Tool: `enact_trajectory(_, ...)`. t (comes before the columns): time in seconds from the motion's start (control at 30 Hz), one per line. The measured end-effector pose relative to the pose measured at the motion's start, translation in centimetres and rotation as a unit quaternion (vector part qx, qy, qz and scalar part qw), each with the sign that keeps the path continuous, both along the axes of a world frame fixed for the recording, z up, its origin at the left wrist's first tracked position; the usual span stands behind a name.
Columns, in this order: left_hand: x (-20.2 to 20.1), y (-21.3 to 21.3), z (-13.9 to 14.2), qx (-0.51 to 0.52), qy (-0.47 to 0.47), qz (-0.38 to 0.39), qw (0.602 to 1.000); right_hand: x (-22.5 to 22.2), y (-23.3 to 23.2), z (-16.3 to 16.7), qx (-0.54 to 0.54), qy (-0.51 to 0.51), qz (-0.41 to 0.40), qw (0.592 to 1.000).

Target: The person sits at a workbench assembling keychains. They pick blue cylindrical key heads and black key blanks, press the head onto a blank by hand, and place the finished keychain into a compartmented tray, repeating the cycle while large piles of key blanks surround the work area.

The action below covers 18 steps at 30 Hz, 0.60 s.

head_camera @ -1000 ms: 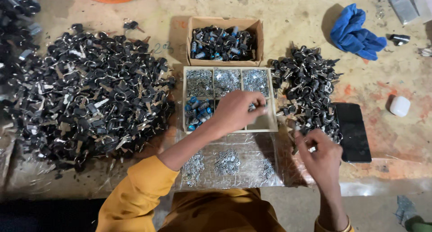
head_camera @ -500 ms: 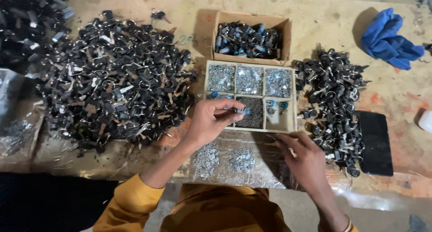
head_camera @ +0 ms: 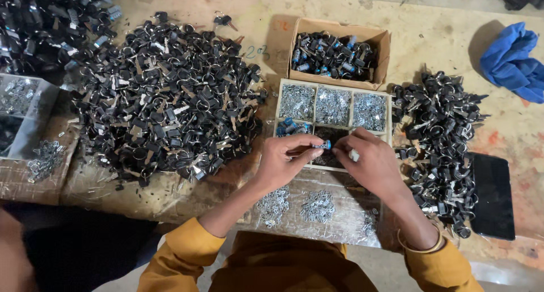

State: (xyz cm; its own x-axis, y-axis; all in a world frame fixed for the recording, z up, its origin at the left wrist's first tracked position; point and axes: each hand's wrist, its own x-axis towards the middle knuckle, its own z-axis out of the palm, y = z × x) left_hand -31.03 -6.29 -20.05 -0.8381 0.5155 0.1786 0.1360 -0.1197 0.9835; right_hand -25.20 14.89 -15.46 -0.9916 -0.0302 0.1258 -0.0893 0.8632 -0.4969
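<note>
My right hand [head_camera: 371, 164] has joined my left hand [head_camera: 286, 159]; both pinch a small blue-capped metal part [head_camera: 322, 146] over the divided wooden tray [head_camera: 390, 117], mid-tabletop.

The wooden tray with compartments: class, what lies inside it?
The wooden tray holds silvery metal bits in its three rear compartments and blue parts front left. Both hands, the left hand and right hand, cover the remaining front compartments.
</note>
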Motion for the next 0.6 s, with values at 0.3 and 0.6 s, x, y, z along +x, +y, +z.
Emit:
enact_trajectory(0.3,-0.1,0.2,0.2,-0.003,-0.024,0.010,1.000,-0.1,0.8,-1.2,-0.127,0.087,-0.001,0.988)
enact_trajectory(0.6,0.2,0.6,-0.2,-0.037,-0.004,0.032,0.999,0.5,0.1,-3.4,-0.424,0.027,0.062,0.903)
